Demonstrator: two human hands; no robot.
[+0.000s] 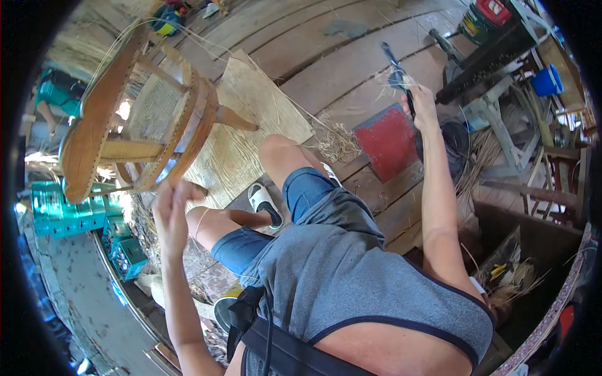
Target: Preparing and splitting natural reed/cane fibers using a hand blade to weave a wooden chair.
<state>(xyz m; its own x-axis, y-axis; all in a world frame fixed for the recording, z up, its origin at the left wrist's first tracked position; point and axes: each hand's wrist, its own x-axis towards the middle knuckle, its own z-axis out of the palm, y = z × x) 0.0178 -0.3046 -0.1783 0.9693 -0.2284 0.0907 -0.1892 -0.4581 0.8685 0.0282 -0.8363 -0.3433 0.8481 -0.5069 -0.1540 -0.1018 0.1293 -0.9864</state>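
Observation:
My right hand [422, 108] is closed round the black handle of a long, dark hand tool [396, 74], held out ahead on the right. Its exact kind is hard to make out, and thin pale strands cross it. My left hand [172, 210] is smeared by motion, just below the near edge of a brown wooden chair [100, 125]. Whether its fingers touch the chair or hold a strand cannot be told. The chair lies tipped, with its woven cane panel [153, 103] and a row of small holes along the frame showing. Long pale cane strands [204, 41] arch above it.
A plywood sheet [266, 100] lies under the chair on the plank floor. Beside it are a tangle of strands [338, 141] and a red square board [385, 144]. Teal crates [69, 210] stand at left. A dark beam [489, 70] and a blue bucket [547, 80] are at right.

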